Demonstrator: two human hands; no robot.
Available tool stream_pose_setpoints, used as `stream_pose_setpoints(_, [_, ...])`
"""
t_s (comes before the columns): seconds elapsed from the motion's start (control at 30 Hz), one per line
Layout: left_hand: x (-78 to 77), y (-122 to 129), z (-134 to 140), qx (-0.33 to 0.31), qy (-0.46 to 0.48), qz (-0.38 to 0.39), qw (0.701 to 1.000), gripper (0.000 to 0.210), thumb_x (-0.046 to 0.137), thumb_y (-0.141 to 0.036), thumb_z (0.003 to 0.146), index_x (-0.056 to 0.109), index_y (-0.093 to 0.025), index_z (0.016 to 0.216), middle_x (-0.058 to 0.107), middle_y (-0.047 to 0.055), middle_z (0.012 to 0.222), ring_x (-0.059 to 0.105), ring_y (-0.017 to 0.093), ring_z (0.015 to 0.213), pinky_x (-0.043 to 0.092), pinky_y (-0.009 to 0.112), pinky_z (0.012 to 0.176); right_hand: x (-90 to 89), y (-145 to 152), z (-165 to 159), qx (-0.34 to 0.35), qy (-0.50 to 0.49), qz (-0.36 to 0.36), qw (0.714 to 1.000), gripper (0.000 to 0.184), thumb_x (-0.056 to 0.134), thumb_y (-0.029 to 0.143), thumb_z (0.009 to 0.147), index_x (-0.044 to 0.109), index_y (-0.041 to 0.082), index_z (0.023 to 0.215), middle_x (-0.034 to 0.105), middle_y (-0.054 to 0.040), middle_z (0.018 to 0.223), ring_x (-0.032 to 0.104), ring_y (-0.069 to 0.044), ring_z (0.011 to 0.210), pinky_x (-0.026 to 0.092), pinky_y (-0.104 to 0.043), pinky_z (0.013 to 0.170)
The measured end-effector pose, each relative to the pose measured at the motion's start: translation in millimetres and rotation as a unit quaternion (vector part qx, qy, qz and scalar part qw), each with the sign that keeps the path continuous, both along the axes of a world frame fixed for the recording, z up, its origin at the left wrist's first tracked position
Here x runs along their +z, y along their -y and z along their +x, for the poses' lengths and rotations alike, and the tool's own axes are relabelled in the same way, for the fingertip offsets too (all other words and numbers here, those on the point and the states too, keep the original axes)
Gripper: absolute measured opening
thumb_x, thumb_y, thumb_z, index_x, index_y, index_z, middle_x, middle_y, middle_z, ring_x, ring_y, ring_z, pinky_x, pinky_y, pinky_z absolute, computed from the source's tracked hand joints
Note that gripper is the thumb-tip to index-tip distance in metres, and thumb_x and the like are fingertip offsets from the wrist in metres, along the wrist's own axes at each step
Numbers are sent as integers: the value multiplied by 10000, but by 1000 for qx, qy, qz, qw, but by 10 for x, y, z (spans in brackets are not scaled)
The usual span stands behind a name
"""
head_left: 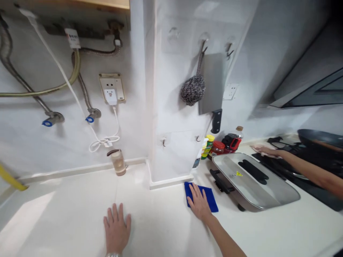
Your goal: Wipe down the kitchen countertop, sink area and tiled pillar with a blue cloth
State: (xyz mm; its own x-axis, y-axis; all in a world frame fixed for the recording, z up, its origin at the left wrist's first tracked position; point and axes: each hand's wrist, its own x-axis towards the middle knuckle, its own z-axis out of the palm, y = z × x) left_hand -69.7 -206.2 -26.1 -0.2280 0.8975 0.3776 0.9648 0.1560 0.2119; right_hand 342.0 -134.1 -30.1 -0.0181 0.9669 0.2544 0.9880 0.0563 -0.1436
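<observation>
My left hand (116,228) lies flat on the white countertop (152,228), fingers spread, holding nothing. Over a folded blue cloth (212,200) rests my right hand (198,203), palm down with fingers stretched out. The cloth sits at the foot of the wall pillar, partly hidden under that hand. Just right of it stands a rectangular electric pan (241,200) with a lid and black handles. A lidded cup (118,163) is against the back wall, beyond my left hand.
Another person's hand (264,150) reaches in from the right near the stove (321,189) and a wok (318,141). Bottles and jars (217,148) stand behind the pan. A cleaver (211,85) and a steel scrubber (193,90) hang on the pillar. A plugged cable (115,114) dangles at left.
</observation>
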Motion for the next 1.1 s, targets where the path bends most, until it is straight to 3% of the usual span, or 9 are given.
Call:
stream_pose_setpoints(0.2, [101,11,45,-2,-8,-4,1000,656,256,-464,955,463,-77,1442,358,242,1564,132,404,1516,196,648,1184,-69,-204,-116,-62,14,-23,998,636,254,368,953,373,45,1488,339,-175,1575,219,-310,1491,131,-584,1211])
stream_pose_setpoints(0.37, [101,20,64,-1,-18,-12,1000,621,293,-427,957,449,-86,1453,349,237,1571,112,402,1519,197,641,1187,-62,-67,-861,-85,17,-7,996,655,279,355,945,350,-14,1482,306,-240,1569,178,-377,1494,112,-671,1176])
stream_pose_setpoints(0.53, [101,37,63,10,-32,-19,999,600,352,-406,948,460,-90,1447,372,239,1558,198,422,1494,215,635,1183,176,215,-1924,69,-32,-49,996,676,365,404,947,317,33,1510,234,-219,1598,146,-370,1505,65,-668,1195])
stream_pose_setpoints(0.67, [114,39,45,15,-42,-23,999,581,383,-372,935,471,-101,1441,387,235,1552,255,418,1476,244,629,1171,514,557,-2355,238,-80,-130,959,735,325,525,980,190,88,1556,117,-185,1628,45,-347,1519,29,-672,1202])
stream_pose_setpoints(0.77, [115,33,32,20,-49,-24,998,582,397,-369,926,484,-96,1432,394,237,1547,269,427,1467,240,625,1171,763,815,-2273,319,-110,-175,925,734,282,588,990,102,183,1576,66,-133,1642,21,-327,1523,4,-713,1178])
stream_pose_setpoints(0.87, [99,18,21,28,-52,-22,998,593,396,-379,923,472,-100,1441,385,223,1557,252,419,1475,220,610,1182,890,1059,-1952,342,-126,-184,913,699,306,607,987,62,311,1572,86,-61,1649,62,-326,1523,-40,-764,1133])
stream_pose_setpoints(0.97, [84,-1,6,31,-55,-32,997,613,381,-400,924,449,-104,1456,380,209,1563,249,413,1475,207,593,1191,803,1314,-1526,324,-122,-167,923,671,391,556,980,86,400,1557,123,-11,1643,92,-359,1514,-22,-814,1090])
stream_pose_setpoints(1.1, [85,-18,0,27,-54,-50,997,637,337,-427,928,427,-105,1470,372,214,1565,257,426,1467,213,594,1184,474,1675,-891,283,-91,-136,945,672,481,487,951,159,441,1539,220,-37,1616,211,-418,1472,108,-861,1040])
